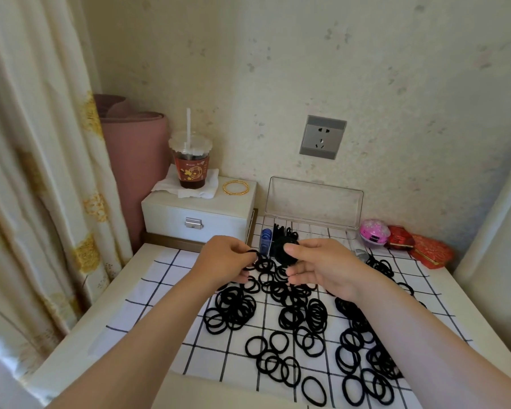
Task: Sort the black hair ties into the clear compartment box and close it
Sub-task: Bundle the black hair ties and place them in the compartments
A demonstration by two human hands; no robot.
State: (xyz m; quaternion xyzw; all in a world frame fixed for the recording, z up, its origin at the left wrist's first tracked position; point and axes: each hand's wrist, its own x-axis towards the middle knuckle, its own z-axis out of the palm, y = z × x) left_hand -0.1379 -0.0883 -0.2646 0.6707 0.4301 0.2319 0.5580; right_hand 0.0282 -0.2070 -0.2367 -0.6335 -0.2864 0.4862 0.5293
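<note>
From the head camera, I have both hands raised just above the pile. My left hand (pixel 223 259) has its fingers curled, with the fingertips pinching a single hair tie (pixel 252 254). I judge it is being passed across to the stack. My right hand (pixel 322 268) is clamped, thumb on top and fingers beneath, on a bunch of ties (pixel 283 251). The bunch is squeezed flat, probably so that it will drop into one slot as a unit.

Just beyond the right fingertips sits the clear compartment box (pixel 331 230). Its lid (pixel 313 199) stands open against the wall, so nothing blocks the way in. The compartments nearest the fingers already hold some black ties, with blue items to their left. The ones further right look unfilled.

Below and behind both sets of fingers, the loose hair ties (pixel 292 317) lie scattered over the checked cloth (pixel 160 276). There are many of them, so sorting looks far from done. To my eye the next move is to join the single tie to the bunch, then lower the bunch into a compartment.
</note>
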